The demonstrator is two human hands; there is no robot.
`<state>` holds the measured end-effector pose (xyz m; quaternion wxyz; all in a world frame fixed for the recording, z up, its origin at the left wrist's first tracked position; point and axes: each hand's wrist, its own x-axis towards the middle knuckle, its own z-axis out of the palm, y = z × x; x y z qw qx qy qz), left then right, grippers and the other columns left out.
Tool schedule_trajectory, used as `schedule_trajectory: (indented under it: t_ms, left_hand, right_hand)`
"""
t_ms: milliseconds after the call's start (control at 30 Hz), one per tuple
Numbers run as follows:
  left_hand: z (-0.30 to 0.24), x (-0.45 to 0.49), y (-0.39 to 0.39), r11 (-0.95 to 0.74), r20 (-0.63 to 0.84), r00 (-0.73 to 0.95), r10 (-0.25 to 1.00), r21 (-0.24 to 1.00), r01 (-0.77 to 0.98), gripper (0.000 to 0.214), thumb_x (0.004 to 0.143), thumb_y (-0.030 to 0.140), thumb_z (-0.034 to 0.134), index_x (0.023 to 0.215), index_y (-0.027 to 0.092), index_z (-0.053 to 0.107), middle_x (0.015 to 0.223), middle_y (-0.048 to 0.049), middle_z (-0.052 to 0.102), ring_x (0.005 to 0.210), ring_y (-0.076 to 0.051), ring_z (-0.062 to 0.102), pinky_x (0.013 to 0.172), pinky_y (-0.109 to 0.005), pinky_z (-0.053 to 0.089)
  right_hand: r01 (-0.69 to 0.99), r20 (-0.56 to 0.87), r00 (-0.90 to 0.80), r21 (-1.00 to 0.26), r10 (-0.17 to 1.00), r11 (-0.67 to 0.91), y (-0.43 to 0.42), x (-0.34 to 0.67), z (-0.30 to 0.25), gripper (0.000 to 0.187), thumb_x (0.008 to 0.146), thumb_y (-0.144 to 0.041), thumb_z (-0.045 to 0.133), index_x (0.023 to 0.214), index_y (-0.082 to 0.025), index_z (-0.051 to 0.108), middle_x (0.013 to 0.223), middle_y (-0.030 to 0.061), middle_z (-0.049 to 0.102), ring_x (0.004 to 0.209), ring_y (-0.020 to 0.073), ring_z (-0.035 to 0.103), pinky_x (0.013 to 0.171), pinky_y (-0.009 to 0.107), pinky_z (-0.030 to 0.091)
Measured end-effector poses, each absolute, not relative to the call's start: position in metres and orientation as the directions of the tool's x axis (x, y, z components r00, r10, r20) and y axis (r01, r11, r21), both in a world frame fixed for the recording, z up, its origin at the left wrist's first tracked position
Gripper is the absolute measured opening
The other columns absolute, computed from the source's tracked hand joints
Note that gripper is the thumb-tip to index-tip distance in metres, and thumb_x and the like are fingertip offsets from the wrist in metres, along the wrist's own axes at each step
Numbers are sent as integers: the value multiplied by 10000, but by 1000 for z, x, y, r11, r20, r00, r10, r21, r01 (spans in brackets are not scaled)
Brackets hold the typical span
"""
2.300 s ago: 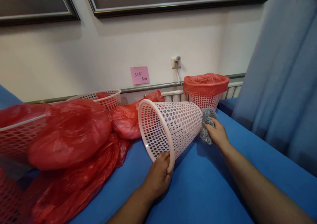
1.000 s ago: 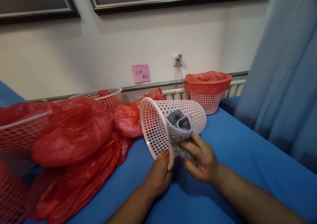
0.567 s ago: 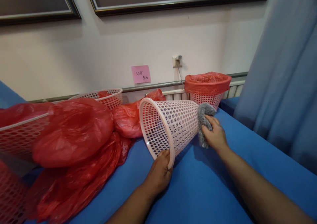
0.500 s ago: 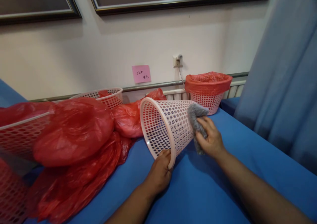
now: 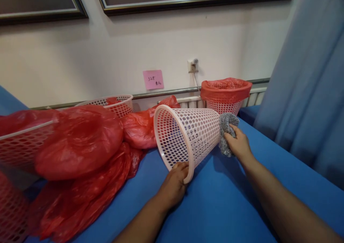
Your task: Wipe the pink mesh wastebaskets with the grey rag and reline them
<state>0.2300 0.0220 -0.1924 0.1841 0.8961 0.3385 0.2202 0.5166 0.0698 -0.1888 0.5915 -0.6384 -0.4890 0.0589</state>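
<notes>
A pale pink, perforated plastic wastebasket (image 5: 202, 128) is tipped on its side, its open mouth facing left and towards me. My left hand (image 5: 174, 182) is closed around the near lower part of its rim. In my right hand (image 5: 238, 142) is a bunched grey cloth (image 5: 227, 133), pressed at the basket's base on the right. The fingers wrap over the cloth, and part of the base is hidden behind it.
Red plastic bags (image 5: 80, 142) lie heaped on the left, among more perforated baskets (image 5: 25, 139). Behind stands a basket lined with a red bag (image 5: 225, 90). Blue sheeting (image 5: 215, 207) covers the surface. A blue curtain (image 5: 303, 92) hangs at right; a socket (image 5: 192, 66) is on the wall.
My right hand and the cloth have moved right, from the wastebasket's side wall to its base. The basket has shifted slightly right, with my left hand still on the rim.
</notes>
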Motion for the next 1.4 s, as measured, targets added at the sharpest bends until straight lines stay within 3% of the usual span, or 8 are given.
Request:
schedule_trajectory:
  t_ms: [167,267,467,767,967,1100,1267,1400]
  left_hand:
    - [-194,231,20,-692,235,670,704,440,573,552,811,50,568,1330,222,648,1366,-117,646,1199,-305,601,1068,-527,477]
    - [-190,233,12,-644,365,550,751,589,488,515,855,165,617,1368,212,592,1381,-115,629,1246,-307,586,1112,-508,462]
    - [-183,232,1,-597,475,391,788,742,303,377,991,329,522,1323,171,610,1267,-123,687,1101,-268,665,1070,-468,509]
    - [-188,231,6,-663,426,533,731,629,406,432,988,247,507,1413,224,577,1333,-113,655,1239,-272,600,1118,-473,473]
    - [-189,234,10,-687,371,605,704,570,451,552,879,90,520,1411,226,577,1299,-105,663,1229,-286,580,1135,-503,446]
    - [-184,236,11,-670,343,617,709,600,437,584,849,44,510,1396,231,594,1285,-86,686,1148,-267,614,1100,-461,477]
    - [-184,235,14,-680,357,609,708,576,453,666,846,4,427,1449,259,549,1370,-73,647,1199,-252,602,1125,-469,458]
    - [-186,234,15,-685,311,647,697,555,471,678,814,4,453,1427,265,579,1371,-66,654,1207,-260,595,1109,-477,476]
  right_hand:
    - [691,851,84,-424,518,585,24,480,-173,493,847,-238,578,1338,-195,592,1433,159,523,1309,307,554,1080,490,491]
    - [601,881,-214,-222,422,768,-8,449,-163,542,814,-167,585,1354,-212,573,1328,146,554,1142,277,628,926,429,575]
    - [539,852,-282,-239,441,808,-7,437,-166,487,777,-149,572,1253,-224,644,1138,114,609,959,261,651,800,405,594]
    - [552,455,483,-821,748,143,75,515,-194,526,798,-338,543,1265,-124,654,1215,170,661,1169,343,629,1073,581,476]
    - [645,864,-9,-380,504,663,15,461,-179,556,842,-220,572,1397,-216,547,1440,147,512,1301,304,562,1060,488,519]
    - [473,899,-259,-202,354,858,-16,436,-169,628,820,-175,581,1439,-244,498,1436,140,487,1214,284,618,957,431,583]
    - [660,803,142,-513,579,550,32,475,-180,470,834,-226,553,1299,-224,621,1319,122,589,1202,279,619,1033,457,528]
    - [513,422,527,-850,738,119,81,524,-198,502,789,-364,561,1233,-153,666,1186,150,683,1124,337,655,1037,563,502]
